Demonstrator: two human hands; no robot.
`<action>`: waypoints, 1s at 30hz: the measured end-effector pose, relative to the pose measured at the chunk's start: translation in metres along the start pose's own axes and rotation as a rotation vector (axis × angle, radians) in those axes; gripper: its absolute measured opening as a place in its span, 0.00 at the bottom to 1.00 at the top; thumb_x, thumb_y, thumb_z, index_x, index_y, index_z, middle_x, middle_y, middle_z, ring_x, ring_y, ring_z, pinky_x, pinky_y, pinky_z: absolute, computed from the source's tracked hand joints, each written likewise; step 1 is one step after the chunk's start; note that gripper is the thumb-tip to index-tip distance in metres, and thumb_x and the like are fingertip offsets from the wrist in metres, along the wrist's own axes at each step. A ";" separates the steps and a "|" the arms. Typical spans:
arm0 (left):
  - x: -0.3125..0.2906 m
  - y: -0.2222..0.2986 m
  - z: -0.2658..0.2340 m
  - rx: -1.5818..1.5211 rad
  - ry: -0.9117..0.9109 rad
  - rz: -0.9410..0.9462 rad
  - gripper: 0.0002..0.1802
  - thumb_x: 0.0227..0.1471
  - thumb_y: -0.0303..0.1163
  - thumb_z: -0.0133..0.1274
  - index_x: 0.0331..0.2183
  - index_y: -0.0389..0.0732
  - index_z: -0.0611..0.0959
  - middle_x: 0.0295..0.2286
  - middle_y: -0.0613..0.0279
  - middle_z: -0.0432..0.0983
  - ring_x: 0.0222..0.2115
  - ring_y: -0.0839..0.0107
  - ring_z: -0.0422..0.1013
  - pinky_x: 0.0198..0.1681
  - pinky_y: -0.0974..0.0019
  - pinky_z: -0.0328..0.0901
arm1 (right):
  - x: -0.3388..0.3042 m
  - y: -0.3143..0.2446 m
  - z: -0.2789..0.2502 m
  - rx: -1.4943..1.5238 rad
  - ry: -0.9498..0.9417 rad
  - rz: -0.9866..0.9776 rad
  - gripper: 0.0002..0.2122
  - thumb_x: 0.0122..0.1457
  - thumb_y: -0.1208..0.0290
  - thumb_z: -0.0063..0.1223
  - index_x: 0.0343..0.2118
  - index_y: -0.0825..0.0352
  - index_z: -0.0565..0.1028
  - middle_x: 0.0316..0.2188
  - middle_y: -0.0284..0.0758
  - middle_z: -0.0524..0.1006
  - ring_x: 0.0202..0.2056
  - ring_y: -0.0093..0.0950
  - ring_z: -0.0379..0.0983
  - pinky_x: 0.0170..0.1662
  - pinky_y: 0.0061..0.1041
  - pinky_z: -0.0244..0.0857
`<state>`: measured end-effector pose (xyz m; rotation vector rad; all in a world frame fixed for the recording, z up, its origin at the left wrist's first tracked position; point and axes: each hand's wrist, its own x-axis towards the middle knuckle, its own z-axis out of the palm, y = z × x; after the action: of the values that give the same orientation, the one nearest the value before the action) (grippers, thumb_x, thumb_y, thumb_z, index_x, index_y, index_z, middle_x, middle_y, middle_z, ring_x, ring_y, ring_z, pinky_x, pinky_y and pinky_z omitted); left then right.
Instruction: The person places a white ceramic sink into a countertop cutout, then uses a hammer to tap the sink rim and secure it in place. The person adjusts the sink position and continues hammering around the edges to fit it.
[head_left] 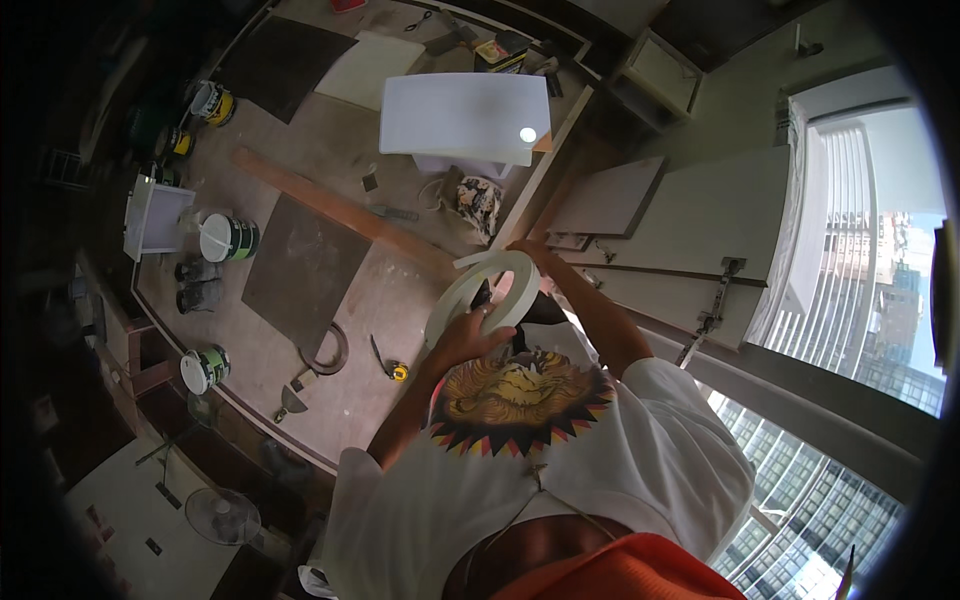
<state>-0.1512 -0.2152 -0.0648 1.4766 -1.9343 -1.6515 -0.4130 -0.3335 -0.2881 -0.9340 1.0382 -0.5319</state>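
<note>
In front of my chest I hold a wide coil of white strip (443,308), tilted, with its open middle showing. My left hand (472,338) grips the near left side, its fingers closed over the rim. At the far right edge my right hand (530,254) closes on the coil, its fingertips partly hidden. A short loose end of the strip sticks out at the top, beside the right hand. Farther off stands a white board (455,112) on a white support. A patterned cloth bag (478,205) lies between that board and the coil.
On the floor to the left are a tape measure (398,371), a scraper (290,397), a dark ring-shaped coil (330,352) and a brown sheet (305,265). Several buckets, including a white-lidded bucket (228,238), stand farther left. A hinged cabinet door (690,215) and windows are on the right.
</note>
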 end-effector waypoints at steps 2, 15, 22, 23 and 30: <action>0.005 0.006 -0.014 -0.070 0.063 -0.023 0.36 0.54 0.55 0.59 0.51 0.33 0.77 0.39 0.42 0.80 0.43 0.50 0.77 0.46 0.55 0.69 | 0.012 -0.013 0.013 0.340 0.068 0.253 0.14 0.67 0.59 0.50 0.41 0.65 0.81 0.36 0.34 0.81 0.34 0.25 0.77 0.41 0.29 0.73; 0.097 0.083 -0.101 -0.654 0.712 -0.150 0.15 0.61 0.41 0.54 0.39 0.38 0.77 0.21 0.69 0.69 0.21 0.80 0.65 0.23 0.71 0.61 | 0.068 -0.053 -0.057 0.114 0.048 0.407 0.12 0.66 0.59 0.54 0.41 0.64 0.73 0.31 0.32 0.76 0.27 0.19 0.71 0.28 0.20 0.67; 0.244 0.093 -0.169 -0.274 1.118 -0.189 0.15 0.60 0.37 0.57 0.39 0.34 0.79 0.26 0.62 0.77 0.25 0.73 0.71 0.30 0.66 0.67 | 0.126 -0.092 -0.180 0.029 -0.035 0.461 0.14 0.66 0.58 0.52 0.44 0.65 0.74 0.31 0.32 0.77 0.28 0.19 0.74 0.31 0.21 0.70; 0.262 0.096 -0.171 -0.298 1.137 -0.228 0.16 0.60 0.38 0.57 0.39 0.34 0.79 0.27 0.60 0.78 0.26 0.70 0.72 0.32 0.64 0.68 | 0.128 -0.090 -0.207 0.058 -0.023 0.456 0.14 0.66 0.59 0.52 0.44 0.65 0.74 0.30 0.32 0.77 0.28 0.20 0.73 0.30 0.20 0.70; 0.421 0.103 -0.172 -0.054 1.220 -0.353 0.19 0.59 0.43 0.58 0.38 0.35 0.79 0.29 0.48 0.82 0.30 0.55 0.79 0.36 0.57 0.70 | 0.137 -0.118 -0.347 0.082 0.238 0.480 0.12 0.65 0.61 0.53 0.43 0.65 0.75 0.29 0.32 0.77 0.27 0.19 0.74 0.29 0.19 0.70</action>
<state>-0.2906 -0.6589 -0.0972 2.1145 -0.9553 -0.5070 -0.6591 -0.6356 -0.3216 -0.5275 1.3937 -0.2827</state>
